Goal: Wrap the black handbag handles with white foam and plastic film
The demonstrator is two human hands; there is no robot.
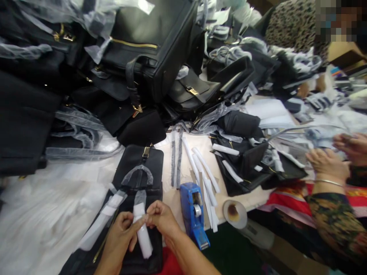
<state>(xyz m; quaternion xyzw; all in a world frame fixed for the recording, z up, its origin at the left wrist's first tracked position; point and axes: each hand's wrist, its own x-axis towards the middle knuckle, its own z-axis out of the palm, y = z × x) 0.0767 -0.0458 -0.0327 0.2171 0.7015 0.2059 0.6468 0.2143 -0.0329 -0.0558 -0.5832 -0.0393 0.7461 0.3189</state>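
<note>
A flat black handbag lies on the table in front of me, its handle wrapped in translucent foam. My left hand and my right hand meet over the bag's near end. Both pinch a white foam-wrapped strap piece between closed fingers. Another white-wrapped strap runs off to the lower left. A blue tape dispenser stands just right of my right hand.
Black handbags with gold fittings are piled across the back and left. White foam strips lie beside the dispenser. A tape roll sits at the table edge. Another person's hands work at the right among wrapping.
</note>
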